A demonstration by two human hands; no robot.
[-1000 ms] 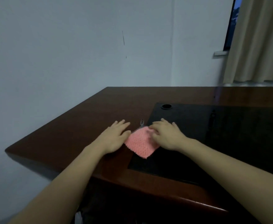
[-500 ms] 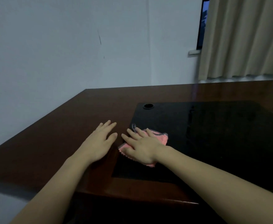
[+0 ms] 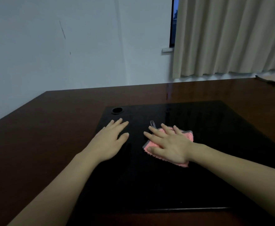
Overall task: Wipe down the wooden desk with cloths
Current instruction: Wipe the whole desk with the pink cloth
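The pink cloth (image 3: 184, 139) lies flat on the desk's (image 3: 55, 128) black inlay (image 3: 149, 185), corners pointing at the edges, mesh trim and loop toward the far edge. The right hand (image 3: 171, 145) presses it with straight, spread fingers; the left hand (image 3: 111, 141) rests flat near the inlay's left edge.

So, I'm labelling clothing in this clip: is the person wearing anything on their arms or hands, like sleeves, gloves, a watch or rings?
No. Both forearms are bare as far as the picture's lower edge, with no sleeve in view. The left hand and right hand wear no gloves, and no watch or bracelet shows at either wrist. No rings show on the fingers, though the dim light could hide a thin one.
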